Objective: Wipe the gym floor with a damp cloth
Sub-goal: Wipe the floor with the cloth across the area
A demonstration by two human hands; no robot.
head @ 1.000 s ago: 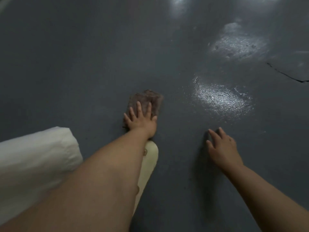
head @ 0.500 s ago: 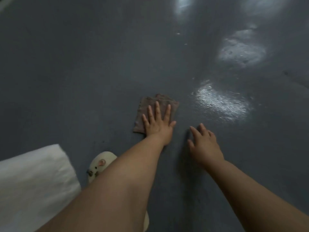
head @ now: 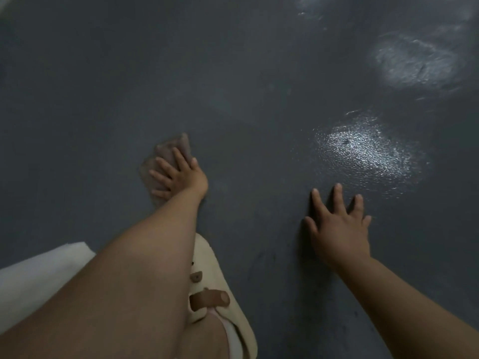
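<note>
- Dim view from head height, looking down at a dark grey floor (head: 108, 94) with a faintly pebbled finish.
- Left hand (head: 181, 174) laid flat on a brownish cloth (head: 166, 154), fingers straight and spread, pressing the cloth against the floor rather than clutching it.
- Cloth lying left of centre, a little crumpled, its far corner poking out beyond the fingertips; edges soft and blurred, so exact shape hard to make out.
- Right hand (head: 339, 229) planted palm-down on the bare floor, well apart from the cloth, fingers wide and straight, holding nothing.
- Both forearms bare, reaching in from the bottom edge; left forearm large in the foreground, crossing over a foot.
- Cream-coloured slipper (head: 220, 286) on that foot, just beneath the left forearm, with small brown decorations on top.
- White fabric (head: 39, 278) at the lower left edge, possibly clothing, partly hidden behind the left arm.
- Bright glossy patch (head: 368, 149) on the floor beyond the right hand, glinting with reflected light.
- Second, paler shiny patch (head: 414, 60) farther off toward the upper right corner.
</note>
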